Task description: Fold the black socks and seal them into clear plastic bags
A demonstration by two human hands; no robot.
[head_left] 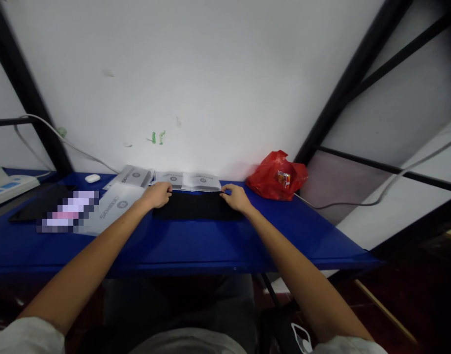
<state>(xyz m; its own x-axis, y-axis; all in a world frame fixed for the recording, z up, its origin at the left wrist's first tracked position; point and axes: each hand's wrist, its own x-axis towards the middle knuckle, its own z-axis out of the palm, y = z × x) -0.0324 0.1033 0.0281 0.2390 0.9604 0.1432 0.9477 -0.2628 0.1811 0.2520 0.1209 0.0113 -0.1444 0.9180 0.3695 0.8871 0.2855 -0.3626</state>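
A flat black cloth-like piece lies on the blue table in front of me. My left hand grips its far left corner with fingers curled. My right hand pinches its far right corner in the same way. Both arms reach straight forward over the table's front edge. Just behind the black piece, against the white wall, lie clear plastic packets with printed labels.
A red plastic bag sits at the back right. White packets and a blurred patch lie at the left, with a white earbud case, a dark flat slab and a power strip. Black frame bars and cables run along both sides.
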